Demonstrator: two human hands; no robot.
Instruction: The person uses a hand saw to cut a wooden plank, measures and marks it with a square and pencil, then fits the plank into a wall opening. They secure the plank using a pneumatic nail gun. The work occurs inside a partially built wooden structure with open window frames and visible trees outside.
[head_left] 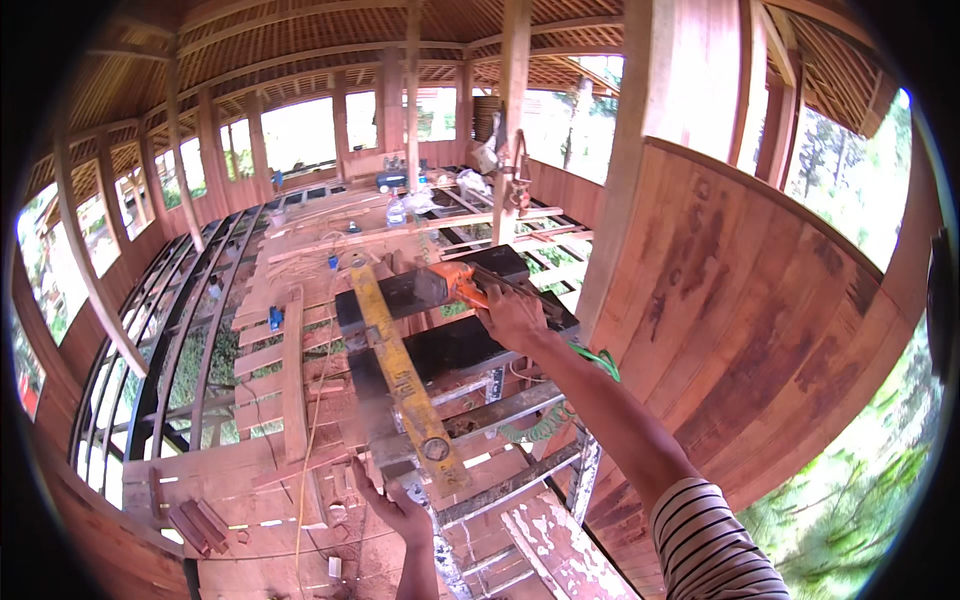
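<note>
My right hand [515, 318] reaches out over the top of a stepladder-like metal stand [515, 500]. Its fingers are closed on an orange-handled tool [460, 284] whose exact kind I cannot make out. That tool lies among dark boards [450, 348] at the top of the stand. A scuffed yellow spirit level [400, 375] slants across these boards, left of my right hand. Lower down, my left hand [395, 508] is open beside the stand, fingers apart, with nothing in it. The near end of the level is close above it.
A green coiled hose [545, 425] hangs at the stand's right side. Loose planks [280, 370] lie over open floor joists [185, 340], with gaps between them. A wooden wall [740, 320] curves along the right. A post [508, 130] rises ahead, and a water bottle [396, 212] stands farther off.
</note>
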